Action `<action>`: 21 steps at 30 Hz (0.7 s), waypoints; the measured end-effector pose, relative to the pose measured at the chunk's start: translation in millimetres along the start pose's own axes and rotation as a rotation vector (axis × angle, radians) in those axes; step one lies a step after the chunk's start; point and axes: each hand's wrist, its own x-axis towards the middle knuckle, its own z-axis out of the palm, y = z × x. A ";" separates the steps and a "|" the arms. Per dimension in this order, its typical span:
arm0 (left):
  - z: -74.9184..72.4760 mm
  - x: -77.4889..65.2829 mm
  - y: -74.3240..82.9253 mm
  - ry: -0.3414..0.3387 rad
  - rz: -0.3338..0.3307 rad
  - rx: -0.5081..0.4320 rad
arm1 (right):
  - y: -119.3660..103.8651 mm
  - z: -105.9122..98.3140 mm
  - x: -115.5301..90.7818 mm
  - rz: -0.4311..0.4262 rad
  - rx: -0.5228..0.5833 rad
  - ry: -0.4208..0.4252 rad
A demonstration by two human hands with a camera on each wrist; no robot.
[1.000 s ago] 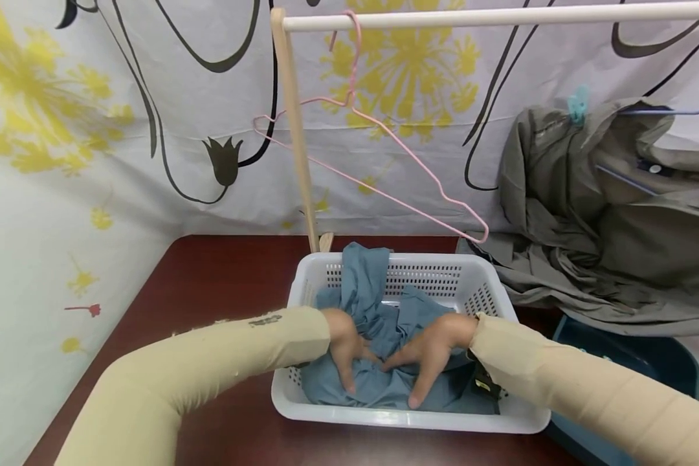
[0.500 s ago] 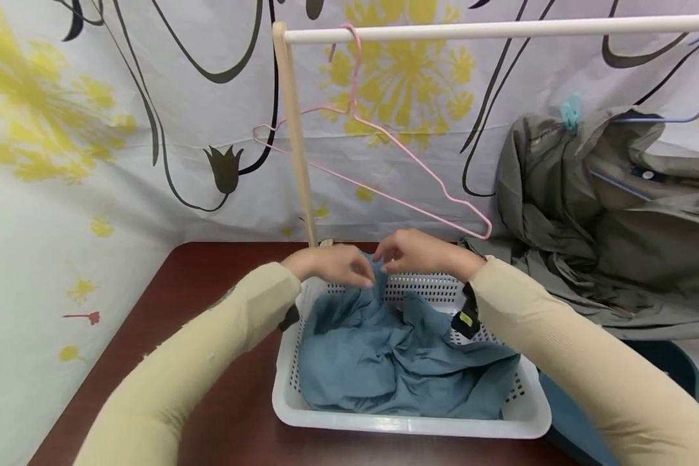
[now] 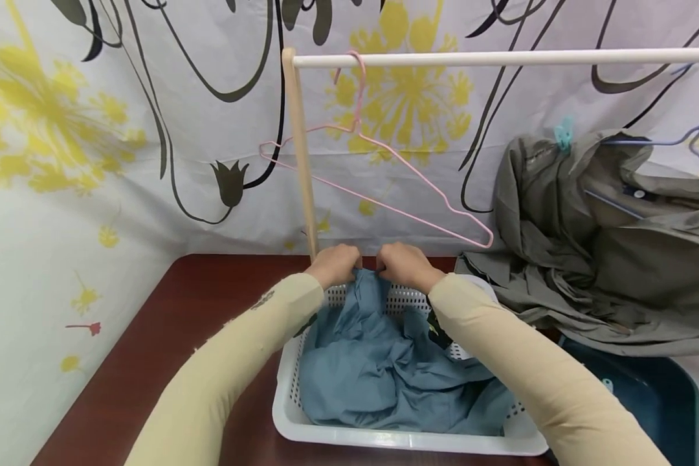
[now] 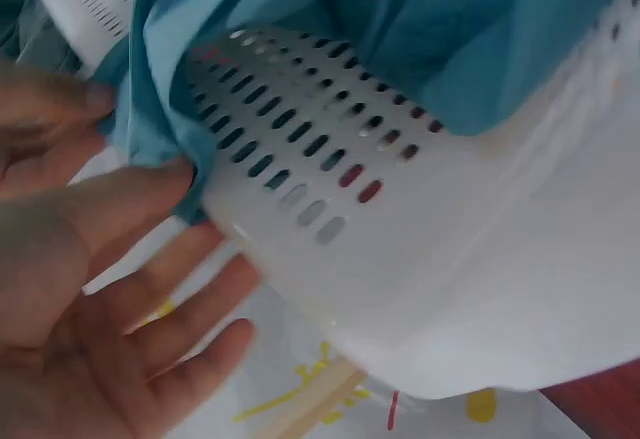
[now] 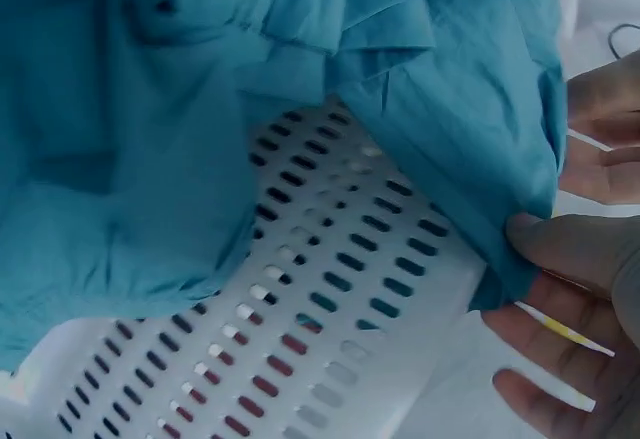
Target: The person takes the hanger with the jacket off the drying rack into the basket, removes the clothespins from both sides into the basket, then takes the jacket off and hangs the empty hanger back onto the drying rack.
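A crumpled blue garment (image 3: 355, 382) lies in a white perforated basket (image 3: 408, 441), one part draped up over the far rim. At that rim my left hand (image 3: 334, 264) pinches the left edge of the draped part, while my right hand (image 3: 404, 264) pinches its right edge. In the left wrist view, the thumb presses a fold of blue cloth (image 4: 160, 99) against the fingers, the other fingers spread below. The right wrist view shows the right thumb (image 5: 570, 244) on the cloth's corner, just outside the basket wall, and gathered stitching on the garment.
A pink hanger (image 3: 396, 152) hangs from a white rail (image 3: 501, 58) on a wooden post (image 3: 299, 155). To the right hangs a grey garment (image 3: 629, 259) with a light-blue clip (image 3: 564, 134), above a dark teal bin (image 3: 670, 401). The dark red table (image 3: 221, 323) extends left.
Both hands left the garment's near middle, moved away to the basket's far rim, and took hold of the draped cloth there. The garment now looks more spread; the head view has tilted up.
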 end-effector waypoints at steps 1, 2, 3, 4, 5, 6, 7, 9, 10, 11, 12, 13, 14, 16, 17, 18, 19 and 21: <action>0.5 -0.7 0.2 0.036 0.005 -0.002 | 0.1 0.1 -0.2 -0.008 0.003 0.014; -0.7 -1.8 0.4 0.067 0.008 -0.010 | 0.2 -1.1 -0.9 -0.017 0.012 0.023; -3.2 -3.7 0.3 0.093 0.013 -0.022 | 0.6 -3.4 -2.2 -0.031 0.026 0.030; -7.3 -6.5 0.4 0.108 0.021 -0.029 | 0.7 -6.9 -4.1 -0.052 0.036 0.035; -12.5 -10.5 0.4 0.121 0.044 -0.033 | 0.5 -11.7 -6.9 -0.081 0.054 0.039; -18.4 -16.3 0.6 0.132 0.079 -0.032 | -0.3 -17.4 -10.4 -0.108 0.072 0.042; -23.3 -24.1 1.2 0.134 0.122 -0.030 | -2.3 -22.9 -15.7 -0.141 0.091 0.041; -31.7 -42.9 4.1 0.111 0.227 -0.014 | -7.1 -33.3 -29.1 -0.221 0.133 0.026; -33.9 -52.8 6.0 0.092 0.289 -0.007 | -9.9 -36.9 -37.3 -0.260 0.157 0.009; -34.6 -62.9 8.2 0.064 0.350 -0.008 | -13.5 -39.3 -46.6 -0.297 0.182 -0.015; -34.0 -72.8 11.0 0.027 0.405 -0.009 | -17.1 -39.9 -56.2 -0.325 0.201 -0.046; -31.7 -81.8 14.3 -0.020 0.452 -0.016 | -20.7 -38.9 -66.1 -0.352 0.217 -0.084; -28.4 -90.2 18.0 -0.072 0.490 -0.023 | -24.4 -36.1 -75.5 -0.379 0.237 -0.124; -18.8 -103.3 25.9 -0.196 0.545 -0.062 | -31.7 -27.5 -92.5 -0.414 0.268 -0.217; -13.8 -108.1 30.2 -0.272 0.552 -0.087 | -35.5 -22.4 -99.1 -0.427 0.293 -0.279; -8.5 -111.7 34.5 -0.348 0.552 -0.113 | -38.6 -17.0 -104.5 -0.434 0.323 -0.345; -3.5 -114.2 38.8 -0.419 0.538 -0.137 | -41.4 -11.9 -108.7 -0.438 0.353 -0.410; 6.0 -116.0 46.3 -0.535 0.502 -0.160 | -45.7 -2.7 -113.8 -0.427 0.412 -0.532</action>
